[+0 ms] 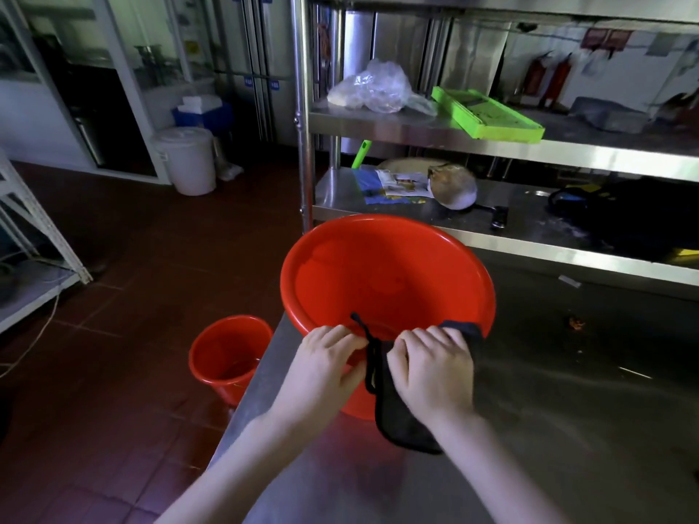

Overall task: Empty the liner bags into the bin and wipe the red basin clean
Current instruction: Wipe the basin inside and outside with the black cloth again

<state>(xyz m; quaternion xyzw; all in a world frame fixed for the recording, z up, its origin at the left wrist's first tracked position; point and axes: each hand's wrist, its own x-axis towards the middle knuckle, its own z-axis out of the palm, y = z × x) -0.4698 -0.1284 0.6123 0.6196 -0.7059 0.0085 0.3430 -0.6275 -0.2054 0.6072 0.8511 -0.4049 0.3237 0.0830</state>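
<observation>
Two hands meet at the near rim of the red basin (pixel 378 281), which sits on the steel desk (pixel 567 372) close to its left edge; whether it rests flat or slightly tipped I cannot tell. Its inside looks bare and glossy. The left hand (pixel 325 368) grips the rim, with its fingers curled over the lip and the thumb low against the outer wall. Just beside it, the right hand (pixel 431 372) holds a black cloth (pixel 401 421) against the rim, its fingers bent over the fabric. The cloth is draped over the edge — a corner shows inside the basin past the knuckles, and the rest hangs down the outer wall to the desk. A thin black cord (pixel 368 353) attached to the cloth loops up between the two hands. Below the desk's left edge, a smaller red bucket (pixel 227 353) stands on the dark red tiled floor (pixel 113 372). Behind the basin rises a steel shelf rack (pixel 416 130) — its upper shelf carries a crumpled clear plastic bag (pixel 374 88) and a bright green tray (pixel 488 115) that overhangs the front edge. Farther back on the floor stands a white lidded bucket (pixel 187 160).
</observation>
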